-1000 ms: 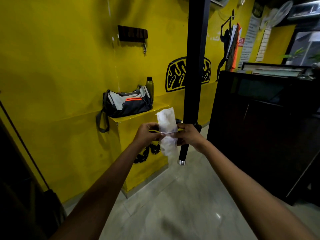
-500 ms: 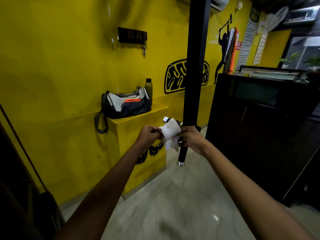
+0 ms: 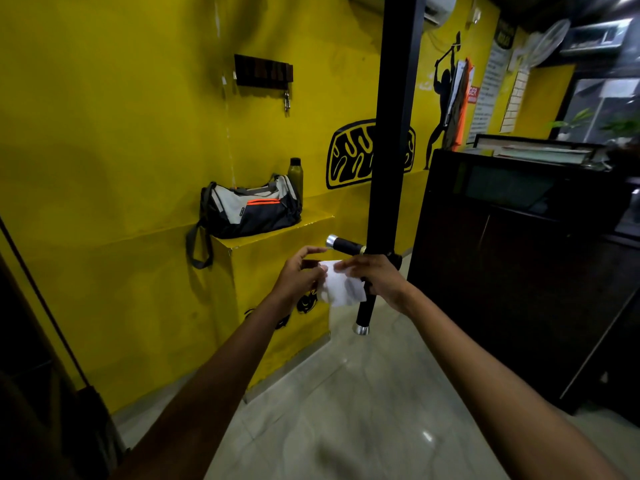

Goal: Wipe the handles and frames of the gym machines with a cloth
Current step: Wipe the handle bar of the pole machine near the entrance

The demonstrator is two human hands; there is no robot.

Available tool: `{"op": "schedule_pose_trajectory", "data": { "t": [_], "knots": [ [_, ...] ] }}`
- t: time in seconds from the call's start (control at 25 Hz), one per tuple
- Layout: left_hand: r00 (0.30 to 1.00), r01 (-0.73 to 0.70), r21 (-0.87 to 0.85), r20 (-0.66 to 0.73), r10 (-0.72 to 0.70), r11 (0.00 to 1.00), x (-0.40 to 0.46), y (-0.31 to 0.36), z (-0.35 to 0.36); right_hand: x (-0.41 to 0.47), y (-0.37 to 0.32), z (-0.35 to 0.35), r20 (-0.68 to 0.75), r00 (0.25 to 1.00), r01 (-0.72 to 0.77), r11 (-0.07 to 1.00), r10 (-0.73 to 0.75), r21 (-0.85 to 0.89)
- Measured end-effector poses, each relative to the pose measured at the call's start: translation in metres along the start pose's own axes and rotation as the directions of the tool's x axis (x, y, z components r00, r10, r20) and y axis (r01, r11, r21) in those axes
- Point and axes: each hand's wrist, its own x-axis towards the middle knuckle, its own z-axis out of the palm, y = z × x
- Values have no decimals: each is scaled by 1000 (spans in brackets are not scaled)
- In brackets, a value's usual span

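A white cloth [image 3: 341, 288] is held up between my two hands at chest height. My left hand [image 3: 300, 276] pinches its left edge, and my right hand [image 3: 375, 280] grips its upper right part. Just behind the cloth a black machine frame post [image 3: 394, 133] runs down from the top of the view. A black handle with a chrome cap [image 3: 341, 243] sticks out to the left of the post. A second black handle [image 3: 363, 315] hangs down below it, ending in a chrome cap. The cloth partly covers this lower handle.
A yellow ledge [image 3: 277, 233] on the yellow wall carries a grey and black gym bag [image 3: 249, 211] and a dark bottle [image 3: 296, 176]. A dark wooden counter [image 3: 519, 254] stands to the right. Pale tile floor [image 3: 363, 410] lies below. A dark machine part [image 3: 41, 375] is at the left.
The cloth went from a long upright strip to a smaller folded piece held between both hands, lower and nearer the handles. The view shifted slightly to the left.
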Motion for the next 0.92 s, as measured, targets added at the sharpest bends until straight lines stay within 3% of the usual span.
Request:
{"op": "schedule_pose_trajectory", "data": {
  "t": [0.12,0.24,0.36,0.48,0.56,0.6,0.76,0.92],
  "knots": [
    [995,-37,81,-87,44,996,4,-3,1,3,1,0,-71,995,66,992,-74,-111],
    [982,-45,173,-176,76,984,7,-5,0,9,2,-3,-169,982,42,971,-83,-236],
    [976,-54,182,-196,90,982,8,-7,1,10,-1,-2,-181,983,-21,1000,23,13],
    [983,-39,151,-169,65,988,9,-12,2,7,-5,0,-79,991,-71,913,111,401],
    [989,-28,122,-139,45,992,9,-15,1,7,-3,2,-33,992,-93,870,124,485],
    [991,-16,83,-128,27,996,9,-15,1,7,-2,3,-27,991,-107,884,134,455],
    [992,64,-98,-99,-74,993,10,-13,-1,4,4,10,-37,991,-123,991,125,60],
    [990,124,-169,-49,-134,978,11,-13,-4,4,1,13,18,990,-139,973,138,187]
  ]
}}
